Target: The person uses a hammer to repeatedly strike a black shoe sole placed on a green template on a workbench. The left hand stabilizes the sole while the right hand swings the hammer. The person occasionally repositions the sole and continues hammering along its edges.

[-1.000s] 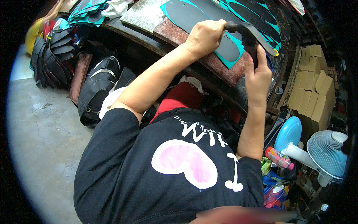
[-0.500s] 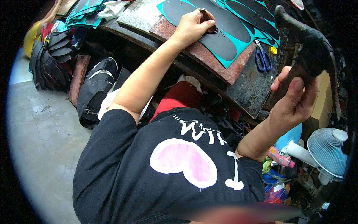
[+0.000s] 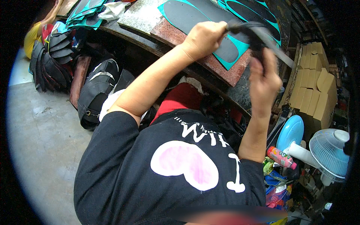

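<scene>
The left hand (image 3: 207, 36), fingers curled together around something hidden, is over a teal-edged dark sheet (image 3: 198, 13); this lies on a reddish slab (image 3: 236, 73) upon the tabletop (image 3: 243, 93); the right hand (image 3: 265, 80), blurred, has its fingers clamped on a dark tool (image 3: 257, 42) beside the left.

A teal sheet (image 3: 187, 15) marked with long dark-grey sole shapes lies flat across the reddish stone slab (image 3: 239, 71), leaving a strip of the slab's near edge bare. A dark hammer (image 3: 257, 35), blurred, slants above the slab's right side, partly over the sheet.
</scene>
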